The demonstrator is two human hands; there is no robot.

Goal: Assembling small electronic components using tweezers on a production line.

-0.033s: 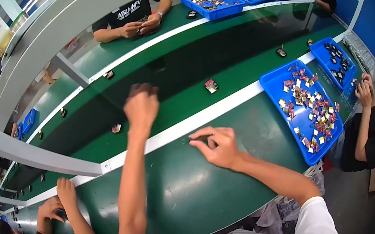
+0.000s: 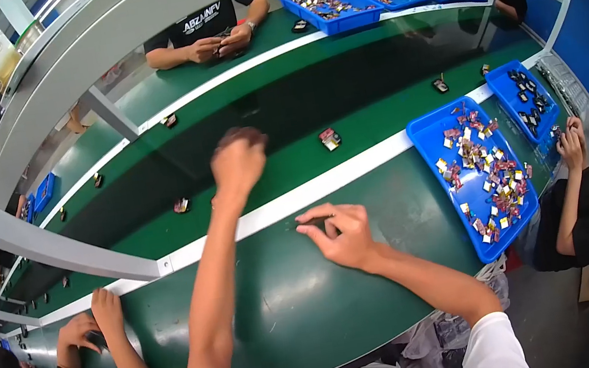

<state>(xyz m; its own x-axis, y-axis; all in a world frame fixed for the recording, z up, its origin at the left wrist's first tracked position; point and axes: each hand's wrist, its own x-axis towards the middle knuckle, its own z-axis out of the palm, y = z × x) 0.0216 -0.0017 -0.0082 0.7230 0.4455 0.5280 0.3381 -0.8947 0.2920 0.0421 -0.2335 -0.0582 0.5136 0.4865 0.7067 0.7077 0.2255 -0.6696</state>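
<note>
**Some parts on the belt, many more in the tray**

A person's left hand (image 2: pixel 239 163) hangs over a green belt (image 2: pixel 284 166), its fingers blurred; I cannot tell whether they grip anything. The right hand (image 2: pixel 341 232) is above the workbench (image 2: pixel 281 294), thumb and forefinger curled close; any held piece is hidden. Small parts (image 2: pixel 470 152) crowd a blue tray (image 2: pixel 471 189) at right, seemingly much left to handle. A few similar pieces (image 2: pixel 330 139) lie spaced along the belt, apparently done here.
</note>
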